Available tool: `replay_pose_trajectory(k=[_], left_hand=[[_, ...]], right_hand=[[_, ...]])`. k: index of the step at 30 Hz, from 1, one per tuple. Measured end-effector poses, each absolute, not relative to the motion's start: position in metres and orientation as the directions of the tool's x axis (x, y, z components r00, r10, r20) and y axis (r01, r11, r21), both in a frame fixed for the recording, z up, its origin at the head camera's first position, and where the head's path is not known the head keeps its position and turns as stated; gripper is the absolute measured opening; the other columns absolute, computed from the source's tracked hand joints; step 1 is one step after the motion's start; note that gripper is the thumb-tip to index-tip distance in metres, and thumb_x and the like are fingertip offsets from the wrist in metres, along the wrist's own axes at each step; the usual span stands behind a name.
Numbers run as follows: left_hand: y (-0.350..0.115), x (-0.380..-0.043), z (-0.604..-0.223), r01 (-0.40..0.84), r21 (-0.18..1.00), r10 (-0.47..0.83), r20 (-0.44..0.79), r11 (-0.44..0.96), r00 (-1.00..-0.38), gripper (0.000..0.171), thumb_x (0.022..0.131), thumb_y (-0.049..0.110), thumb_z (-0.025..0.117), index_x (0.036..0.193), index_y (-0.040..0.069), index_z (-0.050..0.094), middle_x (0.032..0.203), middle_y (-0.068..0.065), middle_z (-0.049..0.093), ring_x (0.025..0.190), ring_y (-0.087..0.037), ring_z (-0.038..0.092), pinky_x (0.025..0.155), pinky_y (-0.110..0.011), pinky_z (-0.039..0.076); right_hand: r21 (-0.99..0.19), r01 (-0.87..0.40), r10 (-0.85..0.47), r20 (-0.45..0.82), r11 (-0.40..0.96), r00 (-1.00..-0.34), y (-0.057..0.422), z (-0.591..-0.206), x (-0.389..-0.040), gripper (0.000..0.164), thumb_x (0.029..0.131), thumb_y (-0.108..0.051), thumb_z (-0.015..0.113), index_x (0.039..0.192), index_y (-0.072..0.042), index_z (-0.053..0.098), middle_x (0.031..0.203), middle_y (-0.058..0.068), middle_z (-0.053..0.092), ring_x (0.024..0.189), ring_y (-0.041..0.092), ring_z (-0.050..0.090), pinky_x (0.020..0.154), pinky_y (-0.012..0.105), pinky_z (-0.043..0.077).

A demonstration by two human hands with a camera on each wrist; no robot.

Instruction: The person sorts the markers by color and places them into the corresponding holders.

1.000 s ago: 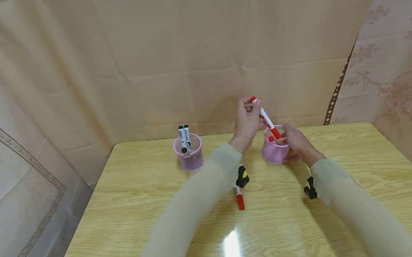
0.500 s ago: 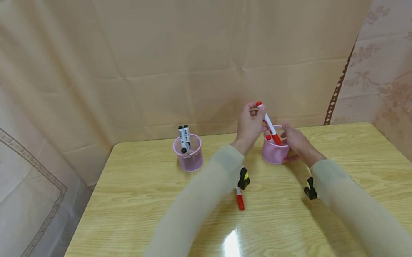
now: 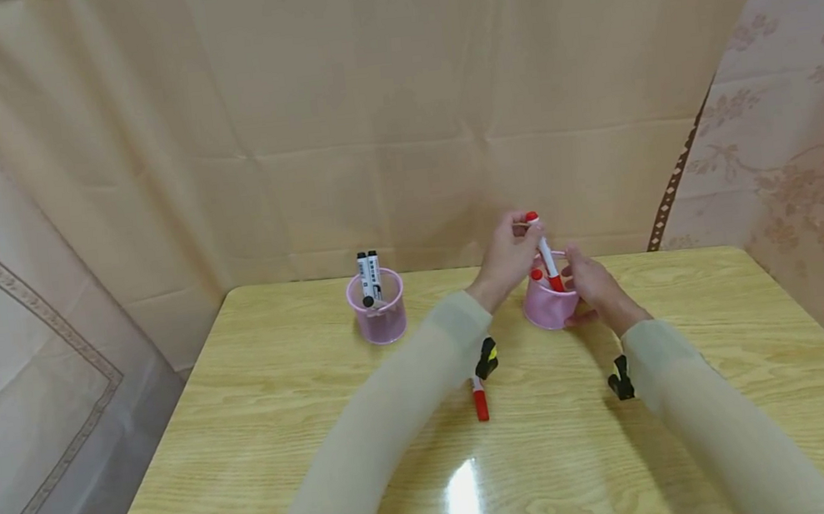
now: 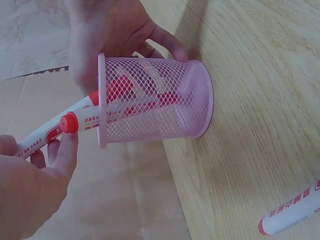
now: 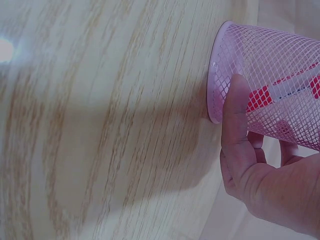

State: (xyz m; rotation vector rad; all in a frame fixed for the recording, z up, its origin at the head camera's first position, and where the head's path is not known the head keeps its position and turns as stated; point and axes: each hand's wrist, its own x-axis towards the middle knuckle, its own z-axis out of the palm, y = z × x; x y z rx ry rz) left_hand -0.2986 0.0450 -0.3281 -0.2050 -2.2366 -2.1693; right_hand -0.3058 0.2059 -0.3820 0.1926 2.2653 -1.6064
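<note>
My left hand (image 3: pixel 506 257) pinches a red-capped white marker (image 3: pixel 548 258) near its upper end. The marker slants down, its red cap inside the pink mesh pen cup (image 3: pixel 550 309). Another red marker (image 4: pixel 92 119) leans in that same cup, its end sticking out past the rim. My right hand (image 3: pixel 598 286) holds the cup from its right side, fingers against the mesh (image 5: pixel 280 187). On the table a third red marker (image 3: pixel 481 405) lies partly hidden under my left forearm.
A second pink mesh cup (image 3: pixel 382 325) with several black-capped markers (image 3: pixel 369 275) stands to the left on the wooden table (image 3: pixel 282 388). Beige cloth (image 3: pixel 368 127) hangs right behind the table's back edge.
My left hand has moved down and right, lowering the marker's red cap from above the rim into the cup. The right hand and cup have stayed put.
</note>
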Motion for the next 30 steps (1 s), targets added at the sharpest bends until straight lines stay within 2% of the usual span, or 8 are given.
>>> replay_pose_trajectory(k=[5, 10, 13, 20, 26, 30], left_hand=[[0.0445, -0.3012, -0.3308, 0.108, 0.993, 0.068, 0.104, 0.053, -0.992, 0.028, 0.106, 0.017, 0.056, 0.131, 0.003, 0.053, 0.104, -0.004, 0.058, 0.084, -0.016, 0.061, 0.072, -0.031, 0.06], [0.0435, -0.3007, -0.3311, 0.112, 0.989, 0.093, 0.103, 0.093, -0.99, 0.027, 0.107, 0.017, 0.055, 0.129, 0.002, 0.052, 0.102, -0.003, 0.057, 0.091, -0.029, 0.064, 0.071, -0.031, 0.058], [0.0435, -0.3002, -0.3315, 0.11, 0.987, 0.105, 0.098, 0.114, -0.99, 0.025, 0.107, 0.017, 0.054, 0.128, 0.003, 0.052, 0.102, -0.003, 0.056, 0.094, -0.031, 0.064, 0.073, -0.033, 0.059], [0.0426, -0.3003, -0.334, 0.102, 0.984, 0.12, 0.085, 0.146, -0.989, 0.025, 0.107, 0.018, 0.053, 0.128, 0.004, 0.053, 0.107, -0.003, 0.057, 0.091, -0.021, 0.063, 0.078, -0.036, 0.059], [0.0423, -0.3004, -0.3355, 0.1, 0.967, 0.127, 0.071, 0.235, -0.989, 0.026, 0.108, 0.02, 0.053, 0.129, 0.006, 0.054, 0.107, -0.002, 0.058, 0.086, -0.014, 0.059, 0.068, -0.022, 0.053], [0.0419, -0.3015, -0.3366, 0.144, 0.951, 0.161, 0.102, 0.273, -0.982, 0.025, 0.107, 0.017, 0.053, 0.128, 0.003, 0.056, 0.103, -0.003, 0.06, 0.083, -0.012, 0.057, 0.067, -0.02, 0.052]], right_hand=[[-0.881, 0.316, -0.094, -0.37, 0.353, -0.924, 0.2058, -0.3827, -0.3068, 0.093, 0.102, -0.067, 0.011, 0.153, 0.01, 0.024, 0.151, 0.036, 0.025, 0.123, 0.047, 0.043, 0.077, 0.051, 0.061], [-0.879, 0.322, -0.097, -0.376, 0.351, -0.922, 0.2053, -0.383, -0.3082, 0.094, 0.102, -0.067, 0.011, 0.153, 0.01, 0.023, 0.154, 0.036, 0.024, 0.127, 0.047, 0.04, 0.078, 0.051, 0.06], [-0.879, 0.323, -0.094, -0.376, 0.352, -0.922, 0.2049, -0.3832, -0.3089, 0.093, 0.102, -0.067, 0.01, 0.153, 0.01, 0.023, 0.154, 0.035, 0.024, 0.128, 0.047, 0.039, 0.078, 0.052, 0.06], [-0.876, 0.322, -0.086, -0.374, 0.358, -0.923, 0.2047, -0.3851, -0.3105, 0.092, 0.102, -0.067, 0.011, 0.154, 0.009, 0.024, 0.155, 0.034, 0.025, 0.129, 0.047, 0.039, 0.078, 0.051, 0.06], [-0.874, 0.322, -0.09, -0.377, 0.363, -0.922, 0.2042, -0.3848, -0.3098, 0.094, 0.101, -0.069, 0.011, 0.154, 0.009, 0.024, 0.153, 0.034, 0.027, 0.128, 0.046, 0.04, 0.08, 0.051, 0.06], [-0.876, 0.323, -0.088, -0.377, 0.359, -0.922, 0.205, -0.3845, -0.3092, 0.091, 0.103, -0.066, 0.011, 0.153, 0.009, 0.024, 0.152, 0.034, 0.028, 0.124, 0.046, 0.043, 0.079, 0.051, 0.06]])
